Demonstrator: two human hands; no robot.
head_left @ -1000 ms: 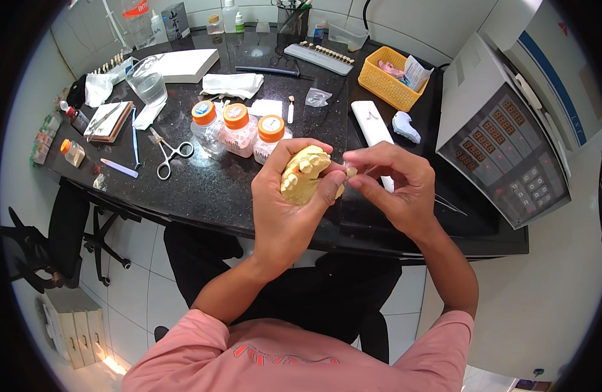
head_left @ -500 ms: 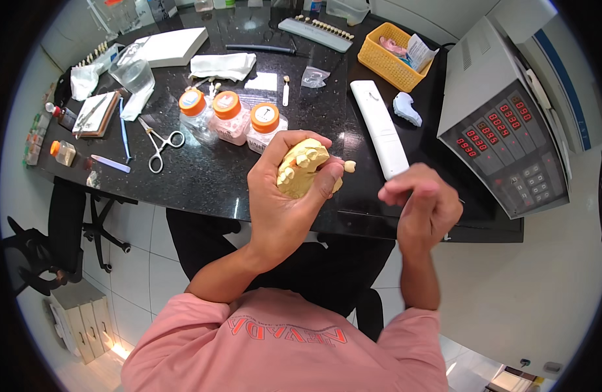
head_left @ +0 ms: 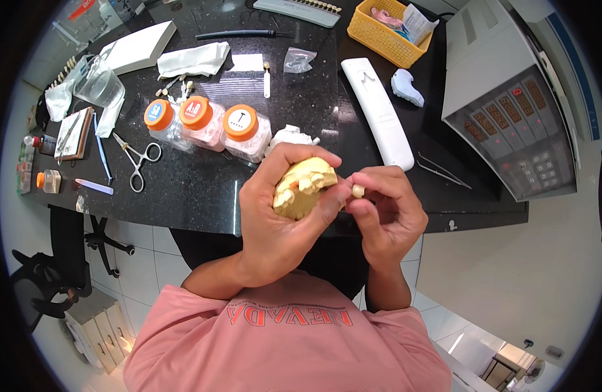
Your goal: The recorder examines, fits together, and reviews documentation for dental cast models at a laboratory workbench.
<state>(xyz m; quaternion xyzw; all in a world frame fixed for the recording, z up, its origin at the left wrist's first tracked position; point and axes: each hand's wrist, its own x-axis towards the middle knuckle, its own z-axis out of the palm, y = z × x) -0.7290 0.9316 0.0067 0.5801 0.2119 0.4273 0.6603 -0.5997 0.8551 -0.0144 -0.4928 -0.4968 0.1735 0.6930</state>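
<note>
A yellow dental plaster model (head_left: pixel 300 179) with several teeth is gripped in my left hand (head_left: pixel 268 235), thumb across its lower right. Right beside it, a small tooth-coloured crown (head_left: pixel 358 191) is at the curled fingertips of my right hand (head_left: pixel 389 222), close to the left hand's fingertips. A crumpled white item (head_left: pixel 291 136) lies on the counter just behind the model, partly hidden by the hand.
Black countertop (head_left: pixel 203 183) with three orange-lidded jars (head_left: pixel 245 137), scissor-like clamps (head_left: pixel 137 168), a long white device (head_left: pixel 379 117), tweezers (head_left: pixel 445 173) and a yellow basket (head_left: pixel 376 36). A grey machine with keypad (head_left: pixel 510 130) stands at right; a black chair (head_left: pixel 43 274) at left.
My right hand drew away from the crown, which stayed at the left hand's fingertips, then returned to it. The view has shifted, so the desk items appear higher in the picture.
</note>
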